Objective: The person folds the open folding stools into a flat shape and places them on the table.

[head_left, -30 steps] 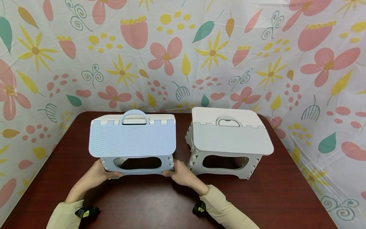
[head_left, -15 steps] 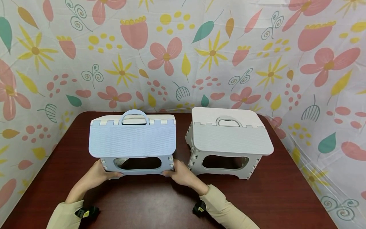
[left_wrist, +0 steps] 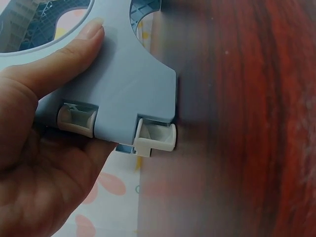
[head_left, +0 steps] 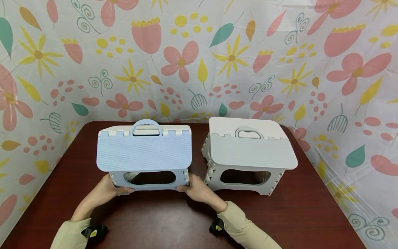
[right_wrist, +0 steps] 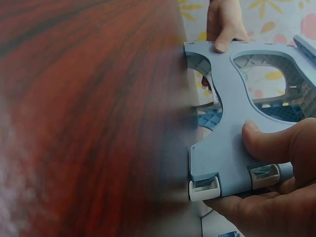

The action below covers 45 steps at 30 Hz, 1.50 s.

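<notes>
A blue and white folding step stool point(head_left: 144, 150) stands unfolded on the table, its arched handle raised at the top. My left hand point(head_left: 104, 190) grips its lower left front leg. In the left wrist view the thumb of that hand point(left_wrist: 54, 69) lies along the blue front panel point(left_wrist: 118, 74), with fingers behind the hinged edge. On the lower right leg, my right hand point(head_left: 199, 189) holds the other corner. The right wrist view shows the right thumb on the panel point(right_wrist: 227, 113) and fingers around the side. Fingers behind the legs are partly hidden.
A grey and white folding stool point(head_left: 252, 148) stands unfolded just right of the blue one, close to my right hand. Both rest on a dark red-brown table point(head_left: 155, 221). A flower-patterned curtain point(head_left: 199, 69) hangs behind and along the sides.
</notes>
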Tool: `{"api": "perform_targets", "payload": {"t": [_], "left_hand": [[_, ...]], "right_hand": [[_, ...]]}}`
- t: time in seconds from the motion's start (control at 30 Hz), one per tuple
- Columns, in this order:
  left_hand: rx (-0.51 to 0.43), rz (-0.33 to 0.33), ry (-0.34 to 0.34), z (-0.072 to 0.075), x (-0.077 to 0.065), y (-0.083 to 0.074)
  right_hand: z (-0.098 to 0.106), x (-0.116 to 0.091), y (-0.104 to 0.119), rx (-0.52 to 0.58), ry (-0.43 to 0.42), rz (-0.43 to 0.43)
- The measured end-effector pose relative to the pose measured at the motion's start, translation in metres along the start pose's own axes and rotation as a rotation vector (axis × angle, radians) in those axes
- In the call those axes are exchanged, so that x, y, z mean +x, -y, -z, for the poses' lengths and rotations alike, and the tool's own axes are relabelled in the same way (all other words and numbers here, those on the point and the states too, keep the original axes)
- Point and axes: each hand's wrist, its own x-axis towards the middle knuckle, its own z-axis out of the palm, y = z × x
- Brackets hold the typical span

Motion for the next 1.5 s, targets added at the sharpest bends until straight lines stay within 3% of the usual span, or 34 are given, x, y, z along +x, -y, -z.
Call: {"api": "perform_targets", "payload": {"t": [0.37, 0.73, 1.5], "left_hand": [[0.02, 0.028, -0.003, 0.001, 0.001, -0.0002], [-0.028, 0.01, 0.013, -0.0008, -0.0005, 0.0015], [-0.014, 0.018, -0.01, -0.0019, 0.0004, 0.0003]], "right_hand": [[0.0013, 0.0008, -0.0002, 0.004, 0.005, 0.001], [-0.0007, 0.0005, -0.0024, 0.016, 0.011, -0.002], [-0.0002, 0.0018, -0.0028, 0.013, 0.006, 0.006]]}}
